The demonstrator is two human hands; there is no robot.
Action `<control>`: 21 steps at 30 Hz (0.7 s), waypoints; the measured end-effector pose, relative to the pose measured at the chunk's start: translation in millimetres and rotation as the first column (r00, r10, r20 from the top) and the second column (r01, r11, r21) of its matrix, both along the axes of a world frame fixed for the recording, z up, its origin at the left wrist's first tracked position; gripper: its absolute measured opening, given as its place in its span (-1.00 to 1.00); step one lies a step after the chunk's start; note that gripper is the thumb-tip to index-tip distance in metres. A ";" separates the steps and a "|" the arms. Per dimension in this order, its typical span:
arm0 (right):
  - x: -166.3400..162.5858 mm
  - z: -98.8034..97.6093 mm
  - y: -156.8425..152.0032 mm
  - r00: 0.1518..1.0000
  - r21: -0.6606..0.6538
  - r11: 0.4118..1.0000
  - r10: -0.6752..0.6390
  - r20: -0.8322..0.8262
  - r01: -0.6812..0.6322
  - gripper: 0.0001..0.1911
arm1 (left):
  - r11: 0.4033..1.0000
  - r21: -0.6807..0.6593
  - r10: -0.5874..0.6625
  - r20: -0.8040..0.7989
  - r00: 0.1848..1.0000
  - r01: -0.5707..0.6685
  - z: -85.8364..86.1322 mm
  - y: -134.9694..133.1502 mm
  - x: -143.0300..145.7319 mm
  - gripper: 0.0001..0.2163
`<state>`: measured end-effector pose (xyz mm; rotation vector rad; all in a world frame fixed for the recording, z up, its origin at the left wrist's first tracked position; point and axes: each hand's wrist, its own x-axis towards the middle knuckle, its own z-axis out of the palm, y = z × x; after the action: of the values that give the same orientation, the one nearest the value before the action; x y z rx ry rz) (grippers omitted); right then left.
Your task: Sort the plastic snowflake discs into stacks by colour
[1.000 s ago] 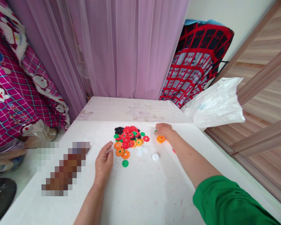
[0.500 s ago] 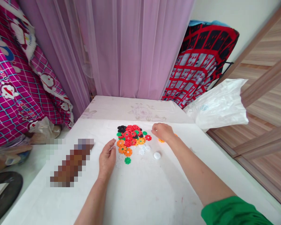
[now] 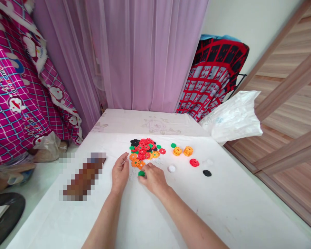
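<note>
My right hand has its thumb and fingers closed round a green flower-shaped plastic disc at the front of the pile. Beside the pile on the left, my left hand rests on its edge with fingers loosely curved and thumb apart, nothing visible in it. The pile of interlocking discs is mostly red, with black, green and orange ones. Orange discs lie at its near side. Pale clear discs lie between my hands, hard to see on the white cloth.
On the right stand two orange stacks, with a green disc, red discs, black discs and a white stack around them. A blurred-out object lies left. A white plastic bag hangs at the right edge.
My right hand has moved left and nearer, from the green disc and orange stacks on the right to the single green disc before the pile. My left hand has barely moved.
</note>
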<state>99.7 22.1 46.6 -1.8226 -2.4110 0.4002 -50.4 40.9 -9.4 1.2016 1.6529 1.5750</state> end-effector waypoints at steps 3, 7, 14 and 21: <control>5.4 1.2 1.6 1.000 -0.007 1.000 0.016 0.013 -0.015 -0.74 | 1.000 -0.002 -0.003 0.021 1.000 0.003 -0.7 -0.2 -0.4 -0.68; 45.1 18.8 24.0 0.998 0.019 0.999 -0.032 -0.044 0.033 -0.75 | 1.000 -0.003 0.002 0.038 0.999 -0.002 -0.2 -0.6 0.3 -0.67; 137.7 58.5 118.8 0.931 0.056 0.933 -0.358 0.074 0.355 -0.70 | 1.000 -0.020 0.012 0.026 1.000 -0.012 2.4 -0.9 1.4 -0.69; 149.1 45.0 159.9 0.913 -0.056 0.933 -0.332 0.239 0.354 -0.67 | 0.999 -0.030 0.030 -0.025 0.999 -0.031 0.8 -1.4 -1.6 -0.70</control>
<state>248.8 182.0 91.6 -2.3999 -2.1608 0.2961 -52.0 39.5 -8.6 1.1900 1.7122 1.5544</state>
